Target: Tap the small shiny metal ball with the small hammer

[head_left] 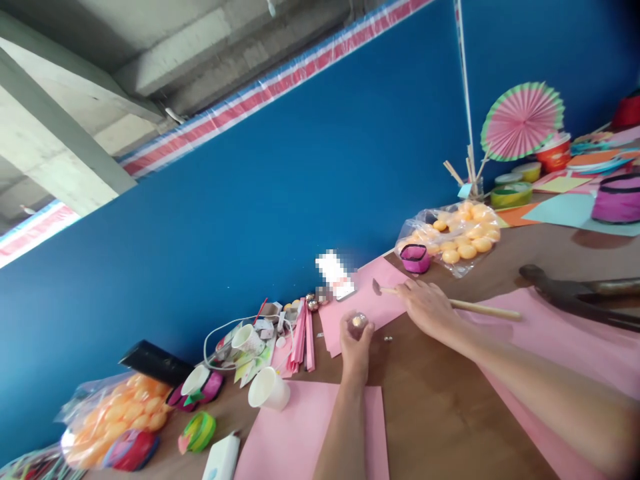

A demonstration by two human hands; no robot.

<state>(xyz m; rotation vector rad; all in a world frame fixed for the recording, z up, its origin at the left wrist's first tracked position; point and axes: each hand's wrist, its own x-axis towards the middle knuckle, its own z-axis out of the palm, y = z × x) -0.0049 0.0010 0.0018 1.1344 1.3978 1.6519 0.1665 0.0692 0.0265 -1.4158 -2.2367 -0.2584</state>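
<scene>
My left hand (356, 343) is closed around a small shiny metallic ball (359, 321), which shows between the thumb and fingers above the pink paper's edge. In my right hand (429, 305) is a slim wooden-handled paintbrush (485, 310), its dark tip pointing left over a pink sheet (370, 300). The handle's thicker end reaches out to the right behind the hand. Two tiny shiny bits (388, 339) lie on the brown table between my hands. More shiny balls (313, 303) rest near the wall, left of a bright, blurred-out phone (336, 275).
A white paper cup (269, 389) stands on another pink sheet (295, 433). Pink strips (301, 337) and craft scraps lie left. Bags of orange balls (467, 240) sit on both sides. A dark curved tool (565, 293) lies right. A blue wall (250, 200) closes off the back.
</scene>
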